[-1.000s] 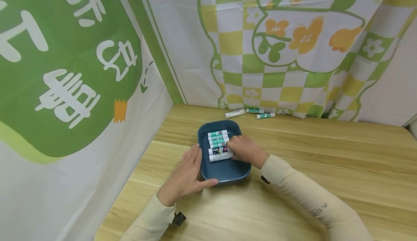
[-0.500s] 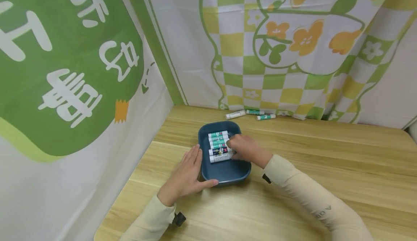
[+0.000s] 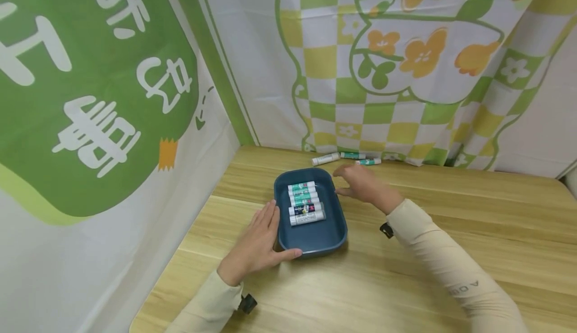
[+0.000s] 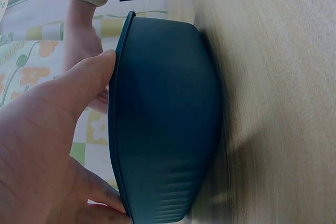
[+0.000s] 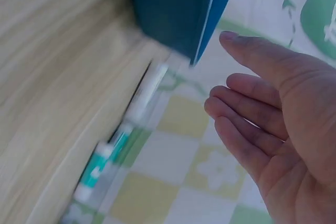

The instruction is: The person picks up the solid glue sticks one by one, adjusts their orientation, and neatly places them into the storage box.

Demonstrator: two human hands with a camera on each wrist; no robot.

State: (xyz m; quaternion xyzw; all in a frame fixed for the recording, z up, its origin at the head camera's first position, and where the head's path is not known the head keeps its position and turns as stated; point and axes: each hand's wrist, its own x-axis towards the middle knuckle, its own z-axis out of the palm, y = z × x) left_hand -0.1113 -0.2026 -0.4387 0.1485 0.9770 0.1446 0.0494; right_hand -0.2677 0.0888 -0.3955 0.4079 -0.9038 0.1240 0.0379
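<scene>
A blue tray [image 3: 331,235] stands on the table with several glue sticks lying side by side in it. Green-labelled ones [image 3: 302,194] are toward the back, then a dark-labelled one [image 3: 304,209] and a white one [image 3: 308,218] at the front. My left hand [image 3: 254,245] rests against the tray's near left corner, fingers straight along its side and thumb on the front rim. In the left wrist view the thumb touches the rim of the tray [image 4: 163,108]. My right hand [image 3: 364,185] is just beyond the tray's right rim, palm bare and fingers loosely bent.
At the table's back edge lie a white glue stick [image 3: 325,159] and two green-labelled glue sticks [image 3: 368,162], [image 3: 353,155]. A patterned curtain [image 3: 396,117] hangs right behind them, and a white and green cloth [image 3: 180,173] borders the left side.
My right hand has left the glue sticks inside the tray and moved back and right, past the rim. The left hand and the tray stay in place.
</scene>
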